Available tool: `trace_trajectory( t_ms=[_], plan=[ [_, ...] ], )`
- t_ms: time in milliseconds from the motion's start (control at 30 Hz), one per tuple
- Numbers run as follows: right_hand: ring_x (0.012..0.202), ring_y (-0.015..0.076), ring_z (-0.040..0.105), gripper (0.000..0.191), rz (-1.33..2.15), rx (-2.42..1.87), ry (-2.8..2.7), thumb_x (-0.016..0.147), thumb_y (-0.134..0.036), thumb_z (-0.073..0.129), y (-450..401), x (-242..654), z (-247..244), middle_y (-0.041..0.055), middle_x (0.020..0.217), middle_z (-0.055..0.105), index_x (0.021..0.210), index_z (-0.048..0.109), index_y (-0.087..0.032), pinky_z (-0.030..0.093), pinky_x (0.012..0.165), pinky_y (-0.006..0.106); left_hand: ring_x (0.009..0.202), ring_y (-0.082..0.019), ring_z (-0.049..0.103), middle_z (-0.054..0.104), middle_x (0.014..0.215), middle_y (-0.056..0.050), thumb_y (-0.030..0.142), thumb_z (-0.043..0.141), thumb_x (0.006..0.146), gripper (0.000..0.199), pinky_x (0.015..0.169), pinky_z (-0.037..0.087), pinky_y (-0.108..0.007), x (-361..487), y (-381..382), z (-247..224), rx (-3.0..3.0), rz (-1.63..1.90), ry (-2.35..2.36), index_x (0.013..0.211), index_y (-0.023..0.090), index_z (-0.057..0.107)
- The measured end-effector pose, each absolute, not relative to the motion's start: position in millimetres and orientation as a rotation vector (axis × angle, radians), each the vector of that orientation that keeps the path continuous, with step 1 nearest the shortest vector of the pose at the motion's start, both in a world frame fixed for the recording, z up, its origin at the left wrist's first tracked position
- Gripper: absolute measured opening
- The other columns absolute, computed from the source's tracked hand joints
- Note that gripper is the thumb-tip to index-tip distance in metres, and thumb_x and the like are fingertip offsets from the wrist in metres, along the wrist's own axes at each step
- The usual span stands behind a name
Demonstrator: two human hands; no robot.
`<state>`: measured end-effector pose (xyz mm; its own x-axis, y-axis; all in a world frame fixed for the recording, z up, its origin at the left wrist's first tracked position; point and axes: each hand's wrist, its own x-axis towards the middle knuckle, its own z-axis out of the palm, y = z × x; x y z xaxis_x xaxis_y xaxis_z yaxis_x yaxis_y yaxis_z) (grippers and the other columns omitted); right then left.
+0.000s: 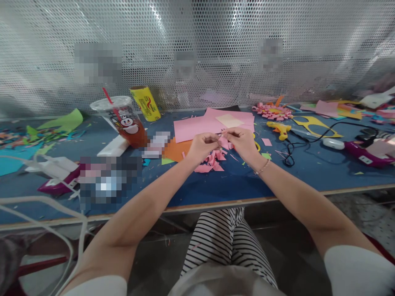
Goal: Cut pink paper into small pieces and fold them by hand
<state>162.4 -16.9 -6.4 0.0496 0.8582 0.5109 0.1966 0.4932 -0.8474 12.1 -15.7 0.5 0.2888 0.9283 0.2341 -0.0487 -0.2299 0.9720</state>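
Observation:
My left hand (pixel 205 146) and my right hand (pixel 242 142) meet above the table, thumbs and forefingers pinched close together. Something small and thin is between their fingertips; against the pink behind it I cannot make out what it is. Just below them lies a heap of folded pink paper strips (pixel 211 161). Large pink paper sheets (pixel 191 125) are spread behind my hands, with a pale cream piece (pixel 228 120) on top. An orange sheet (pixel 176 151) pokes out beside my left hand. Yellow scissor handles (pixel 257 145) show partly behind my right hand.
Left stand a plastic drink cup (pixel 125 123) with a red straw and a yellow can (pixel 146 103). Right lie a yellow glue gun (pixel 279 130) with a black cord, a pink fringed paper ring (pixel 271 111) and a purple tool (pixel 367 154). Perforated metal (pixel 216 53) closes the back.

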Motion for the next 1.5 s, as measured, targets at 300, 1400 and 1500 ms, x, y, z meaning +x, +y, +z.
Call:
trace_trajectory(
  t_ms=[300,1400,1500],
  plan=[
    [0.062,0.0116,0.059,0.030,1.035,-0.965,-1.476,0.063,-0.044,0.067,-9,161,-18,0.0007,0.070,0.062,0.074,0.061,-0.017,0.052,0.059,0.027,0.063,-0.011,0.060,0.064,0.067,-0.002,0.025,0.071,0.057,0.021,0.069,0.050,-0.028,9,-7,-9,1.407,1.371,0.866,0.074,0.013,0.064],
    [0.068,0.0113,0.059,0.022,0.645,-0.837,-1.526,0.069,-0.031,0.064,-12,163,-13,0.0013,0.076,0.063,0.088,0.061,-0.019,0.050,0.062,0.026,0.064,-0.009,0.063,0.064,0.065,0.000,0.011,0.069,0.062,0.014,0.073,0.052,-0.023,8,-3,-10,1.021,1.230,0.551,0.072,0.013,0.059],
    [0.064,0.0105,0.058,0.020,0.630,-0.841,-1.514,0.070,-0.032,0.064,-14,163,-12,0.0008,0.072,0.061,0.085,0.061,-0.019,0.048,0.058,0.025,0.065,-0.008,0.063,0.065,0.066,0.000,0.013,0.070,0.061,0.015,0.072,0.052,-0.022,9,-3,-9,1.055,1.229,0.534,0.072,0.013,0.060]
  ],
)
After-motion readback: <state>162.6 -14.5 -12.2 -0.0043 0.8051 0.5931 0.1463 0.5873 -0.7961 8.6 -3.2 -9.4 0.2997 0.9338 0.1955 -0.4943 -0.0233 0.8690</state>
